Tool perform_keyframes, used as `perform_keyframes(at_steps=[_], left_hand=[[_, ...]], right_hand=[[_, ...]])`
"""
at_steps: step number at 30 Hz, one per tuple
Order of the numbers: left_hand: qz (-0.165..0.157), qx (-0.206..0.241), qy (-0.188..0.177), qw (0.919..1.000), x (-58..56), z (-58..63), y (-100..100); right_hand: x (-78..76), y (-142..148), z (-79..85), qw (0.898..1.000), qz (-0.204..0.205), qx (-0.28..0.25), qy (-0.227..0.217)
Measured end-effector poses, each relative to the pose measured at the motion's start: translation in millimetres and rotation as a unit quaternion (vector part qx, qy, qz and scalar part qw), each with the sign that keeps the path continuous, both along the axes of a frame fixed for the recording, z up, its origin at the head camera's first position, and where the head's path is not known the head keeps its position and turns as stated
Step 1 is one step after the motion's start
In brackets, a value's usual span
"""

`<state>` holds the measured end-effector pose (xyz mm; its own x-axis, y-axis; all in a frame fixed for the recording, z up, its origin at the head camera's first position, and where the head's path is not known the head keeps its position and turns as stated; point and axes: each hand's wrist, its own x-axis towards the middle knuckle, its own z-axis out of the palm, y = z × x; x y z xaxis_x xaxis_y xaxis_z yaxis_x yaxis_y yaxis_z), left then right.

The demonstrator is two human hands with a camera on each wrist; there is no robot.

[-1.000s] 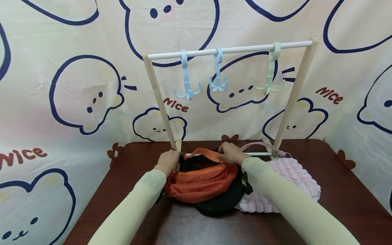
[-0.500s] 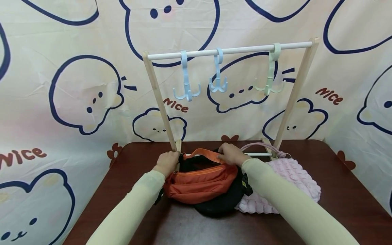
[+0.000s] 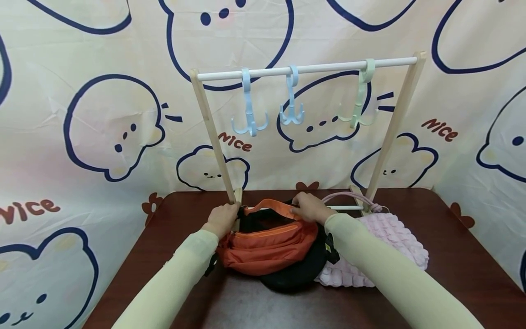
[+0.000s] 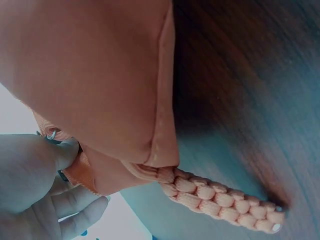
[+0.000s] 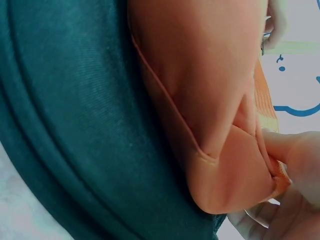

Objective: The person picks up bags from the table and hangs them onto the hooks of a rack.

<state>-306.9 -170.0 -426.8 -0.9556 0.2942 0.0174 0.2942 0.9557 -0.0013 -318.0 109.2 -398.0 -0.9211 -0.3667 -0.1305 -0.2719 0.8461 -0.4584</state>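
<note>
Brown tabletop [image 3: 246,308] bears an orange bag [image 3: 263,253], pinched at opposite ends by left hand [image 3: 222,219] and right hand [image 3: 311,208] — seemingly to steady it between them — with a pink bag [image 3: 394,237] right of both.

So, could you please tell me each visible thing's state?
Orange bag: held at both ends
Left hand: pinching the orange bag's left end
Right hand: pinching the orange bag's upper edge
Black item: partly covered by the orange bag
Pink bag: lying on the table
Rack: standing on the table
Left blue hook: hanging from the rack
Middle blue hook: hanging
Green hook: hanging
</note>
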Motion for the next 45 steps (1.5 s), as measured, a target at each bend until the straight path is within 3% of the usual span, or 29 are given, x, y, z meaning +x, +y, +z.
perform_keyframes(at_steps=[9, 22, 30, 45], left_hand=[[-0.004, -0.010, 0.008, 0.9999, 9.2, 3.1, -2], [-0.019, 0.018, 0.022, 0.9994, 15.7, 14.4, -4], [-0.004, 0.022, 0.007, 0.9997, 17.4, 21.6, -6], [-0.010, 0.042, 0.027, 0.9987, 28.5, 29.4, -12]], right_hand=[[3.5, 0, 1.6, 1.000, 0.000, 0.004, 0.005], [9.8, 2, 9.0, 0.998, 0.011, 0.035, 0.042], [11.3, 5, 12.2, 0.997, 0.023, 0.040, 0.061], [17.4, 7, 21.2, 0.995, 0.039, 0.045, 0.084]])
